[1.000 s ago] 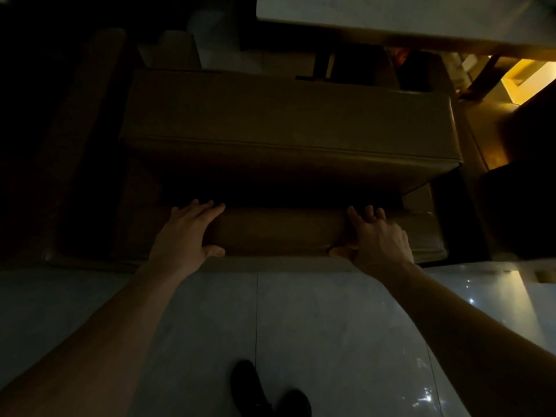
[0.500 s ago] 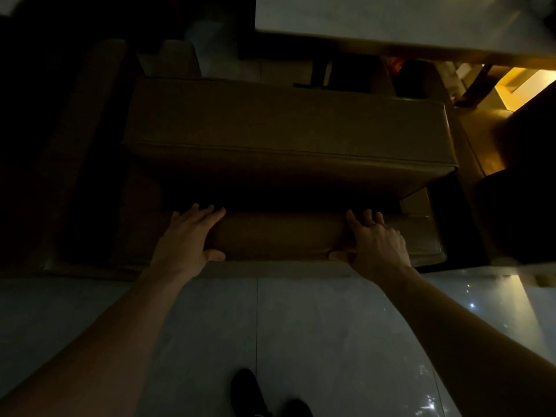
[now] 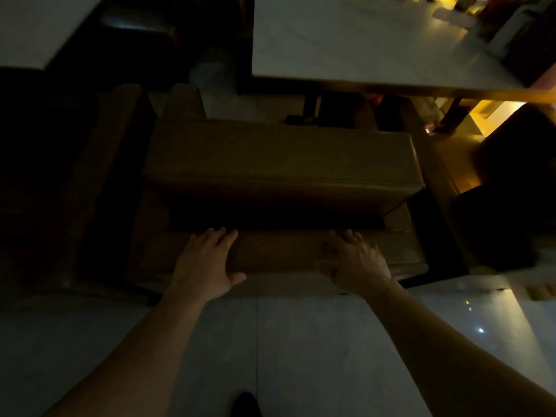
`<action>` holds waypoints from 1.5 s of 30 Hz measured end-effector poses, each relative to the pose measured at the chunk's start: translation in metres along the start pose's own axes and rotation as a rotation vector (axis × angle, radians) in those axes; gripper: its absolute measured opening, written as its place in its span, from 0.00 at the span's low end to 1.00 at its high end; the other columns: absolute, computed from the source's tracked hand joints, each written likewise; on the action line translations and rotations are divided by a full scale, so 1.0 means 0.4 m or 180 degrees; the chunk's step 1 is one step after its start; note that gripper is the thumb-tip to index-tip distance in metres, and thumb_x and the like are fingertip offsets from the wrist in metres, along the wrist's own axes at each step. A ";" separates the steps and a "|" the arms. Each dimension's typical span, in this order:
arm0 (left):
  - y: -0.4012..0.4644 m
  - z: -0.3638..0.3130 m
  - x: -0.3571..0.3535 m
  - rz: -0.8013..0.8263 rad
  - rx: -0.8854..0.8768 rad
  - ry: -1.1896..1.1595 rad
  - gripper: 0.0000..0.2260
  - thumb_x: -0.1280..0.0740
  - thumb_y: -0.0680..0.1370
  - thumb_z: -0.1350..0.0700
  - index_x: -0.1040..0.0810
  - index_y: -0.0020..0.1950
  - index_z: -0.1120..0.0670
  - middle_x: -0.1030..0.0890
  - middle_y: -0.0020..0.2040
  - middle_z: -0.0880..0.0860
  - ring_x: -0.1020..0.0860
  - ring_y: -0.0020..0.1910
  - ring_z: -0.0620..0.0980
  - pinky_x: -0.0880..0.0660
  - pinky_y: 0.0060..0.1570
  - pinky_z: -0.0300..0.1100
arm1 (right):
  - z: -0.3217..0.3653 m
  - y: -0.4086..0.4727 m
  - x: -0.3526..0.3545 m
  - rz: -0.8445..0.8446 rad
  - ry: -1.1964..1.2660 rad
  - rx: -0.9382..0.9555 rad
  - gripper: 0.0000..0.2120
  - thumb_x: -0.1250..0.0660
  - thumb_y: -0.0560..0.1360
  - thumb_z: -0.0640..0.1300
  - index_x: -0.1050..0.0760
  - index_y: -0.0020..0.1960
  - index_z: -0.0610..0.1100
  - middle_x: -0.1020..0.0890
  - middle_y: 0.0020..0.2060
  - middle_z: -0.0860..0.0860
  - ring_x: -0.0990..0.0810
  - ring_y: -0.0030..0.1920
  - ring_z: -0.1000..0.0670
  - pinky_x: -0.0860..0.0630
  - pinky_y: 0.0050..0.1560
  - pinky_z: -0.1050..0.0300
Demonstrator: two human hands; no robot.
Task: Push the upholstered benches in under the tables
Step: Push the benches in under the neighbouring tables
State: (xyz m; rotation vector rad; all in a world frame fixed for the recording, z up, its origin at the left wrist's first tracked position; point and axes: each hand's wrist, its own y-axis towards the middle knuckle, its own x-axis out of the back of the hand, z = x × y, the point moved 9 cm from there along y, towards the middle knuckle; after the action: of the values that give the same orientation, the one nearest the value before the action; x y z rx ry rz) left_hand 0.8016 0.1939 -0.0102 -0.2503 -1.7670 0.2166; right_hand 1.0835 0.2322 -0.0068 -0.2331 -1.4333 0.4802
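A brown upholstered bench [image 3: 279, 155] stands in front of me in dim light, its seat facing a pale-topped table [image 3: 361, 40] beyond it. The padded top of its backrest [image 3: 279, 251] is nearest to me. My left hand [image 3: 207, 263] lies over that top edge left of centre, fingers forward, thumb hooked on the near side. My right hand [image 3: 358, 263] holds the same edge further right in the same way. The table's dark leg [image 3: 310, 106] shows just past the seat's far edge.
A second pale table [image 3: 30, 25] is at the top left, with a dark stool [image 3: 138, 28] beside it. Another brown bench [image 3: 99, 176] runs along the left, and a dark seat [image 3: 505, 221] stands at the right. Glossy grey floor tiles [image 3: 301, 341] lie under me, with my shoe [image 3: 246, 404] at the bottom edge.
The bench and both hands now sit lower in the frame and more of the table top shows. My shoes have slid almost out of view. Both hands stay on the backrest.
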 end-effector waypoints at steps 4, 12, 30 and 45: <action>-0.060 -0.073 0.069 -0.0077 -0.0056 -0.0095 0.43 0.34 0.72 0.31 0.50 0.80 0.45 0.46 0.80 0.50 0.47 0.78 0.53 0.49 0.76 0.53 | 0.015 -0.079 0.038 -0.0036 0.0150 -0.0013 0.44 0.34 0.74 0.66 0.52 0.81 0.55 0.47 0.81 0.45 0.48 0.80 0.40 0.45 0.76 0.34; -0.241 -0.146 0.200 -0.0151 0.0080 -0.0320 0.41 0.36 0.73 0.30 0.49 0.80 0.43 0.45 0.80 0.47 0.44 0.76 0.51 0.44 0.74 0.50 | 0.080 -0.228 0.102 -0.0057 0.0143 0.0225 0.43 0.31 0.75 0.61 0.52 0.81 0.55 0.48 0.81 0.45 0.47 0.80 0.41 0.41 0.76 0.38; -0.677 0.548 0.432 -0.0005 0.0392 -0.0822 0.39 0.34 0.72 0.31 0.45 0.78 0.39 0.40 0.78 0.45 0.39 0.75 0.50 0.35 0.70 0.52 | 0.877 -0.463 0.164 -0.0060 0.0120 0.0827 0.35 0.33 0.75 0.64 0.40 0.77 0.55 0.36 0.77 0.47 0.35 0.75 0.42 0.32 0.71 0.45; -0.938 1.359 0.475 -0.0674 0.1153 -0.1062 0.38 0.33 0.73 0.33 0.47 0.78 0.38 0.41 0.78 0.46 0.41 0.76 0.51 0.38 0.72 0.51 | 1.765 -0.360 -0.036 0.0130 -0.0175 0.1545 0.36 0.38 0.76 0.67 0.45 0.79 0.57 0.39 0.78 0.48 0.40 0.77 0.41 0.37 0.74 0.41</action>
State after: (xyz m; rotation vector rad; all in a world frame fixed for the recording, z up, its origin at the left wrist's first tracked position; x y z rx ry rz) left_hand 0.2127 -0.1165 0.1607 0.2474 -2.0263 0.4382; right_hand 0.4147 0.0069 0.1389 0.1419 -1.3232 0.8546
